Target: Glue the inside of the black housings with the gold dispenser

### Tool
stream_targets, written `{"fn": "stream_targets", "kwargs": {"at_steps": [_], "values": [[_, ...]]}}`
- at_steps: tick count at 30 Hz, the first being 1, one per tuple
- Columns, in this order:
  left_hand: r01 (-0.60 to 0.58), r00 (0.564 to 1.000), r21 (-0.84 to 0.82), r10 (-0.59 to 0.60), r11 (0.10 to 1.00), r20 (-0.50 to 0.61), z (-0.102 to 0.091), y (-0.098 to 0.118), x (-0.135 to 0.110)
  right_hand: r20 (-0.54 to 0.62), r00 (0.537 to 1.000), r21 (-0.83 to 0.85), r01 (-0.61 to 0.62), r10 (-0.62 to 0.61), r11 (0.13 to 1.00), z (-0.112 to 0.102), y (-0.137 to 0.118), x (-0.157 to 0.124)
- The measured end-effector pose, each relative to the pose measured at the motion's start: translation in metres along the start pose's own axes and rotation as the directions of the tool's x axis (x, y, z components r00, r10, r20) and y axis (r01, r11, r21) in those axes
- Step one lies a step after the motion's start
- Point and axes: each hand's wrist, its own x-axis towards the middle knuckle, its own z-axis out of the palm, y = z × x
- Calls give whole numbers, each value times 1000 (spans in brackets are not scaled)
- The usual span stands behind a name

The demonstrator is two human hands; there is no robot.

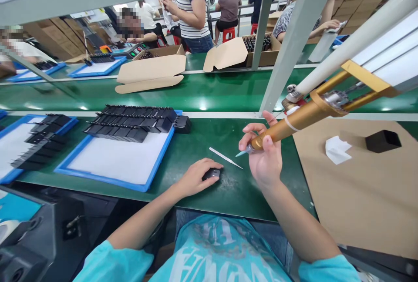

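Item 1: L hand (pixel 197 179), resting on green worktop (pixel 228 132); fingers closed round small blk part (pixel 214 173), prob. to steady it flat. Part sits nr front edge, partly hidden by the fingers.

Item 2: R hand (pixel 267 160), raised; thumb & fingers pinch gold tool (pixel 284 127) nr its front end, one finger up behind. Pale nozzle (pixel 241 153) points down-L, apart from part; low grip prob. for fine control of tip. Rear end runs up-R nr pale tube (pixel 352 47).

Item 3: thin white strip (pixel 225 158), loose on worktop btwn hands; seems placed for easy reach, tho' close to nozzle & L hand.

Item 4: blue-rimmed tray (pixel 101 181), L; blk boxes (pixel 130 121) in rows at back, front bare, prob. for more.

Item 5: cardboard sheet (pixel 359 203), R, w/ white scrap (pixel 338 149) & blk block (pixel 382 141).

Obstructions: grey post (pixel 282 51) behind tool, limits reach fwd. Beyond: open carton (pixel 227 53), co-worker in striped top (pixel 194 16).
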Motion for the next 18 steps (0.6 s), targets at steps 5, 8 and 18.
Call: {"fn": "stream_targets", "kwargs": {"at_steps": [5, 8, 18], "values": [[65, 998, -130, -66, 989, -3, -5, 10, 3, 6, 1000, 0, 9, -9, 1000, 0, 1, 0], [123, 992, -174, -121, 977, 21, -7, 14, 5, 3, 1000, -3, 16, -16, 1000, 0, 1, 0], [9, 993, 116, -22, 993, 113, 1, 11, 2, 21, 999, 16, 31, -31, 999, 0, 2, -1]]}}
